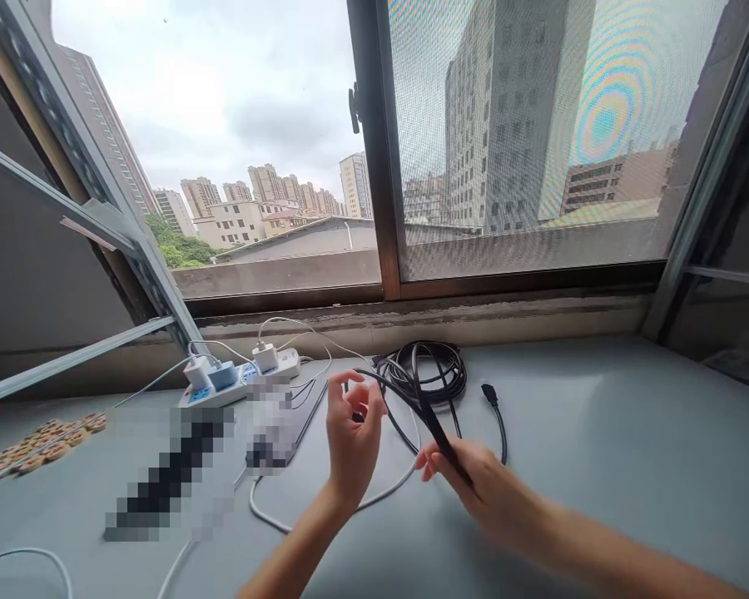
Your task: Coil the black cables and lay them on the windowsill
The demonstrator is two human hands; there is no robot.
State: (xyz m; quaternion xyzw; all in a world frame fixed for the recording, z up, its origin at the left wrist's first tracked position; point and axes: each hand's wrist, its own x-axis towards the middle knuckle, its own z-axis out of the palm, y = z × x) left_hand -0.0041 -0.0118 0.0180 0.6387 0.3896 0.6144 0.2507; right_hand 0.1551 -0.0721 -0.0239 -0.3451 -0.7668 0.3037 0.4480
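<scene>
A black cable runs in several strands between my two hands above the grey table. My right hand is closed around these strands, with thumb and fingers pressed on them. My left hand is raised, its fingers curled at the cable's far bend; a small dark piece shows between the fingers. Behind the hands lies a round coil of black cable on the table. A black plug on a cable end rests to the right of the coil, its cable leading down behind my right hand.
At the left stands a white power strip with chargers and white cords. Blurred dark items lie in front of it. Small wooden pieces sit at the far left. A white cable loops under my hands. A window and metal frame bars bound the table.
</scene>
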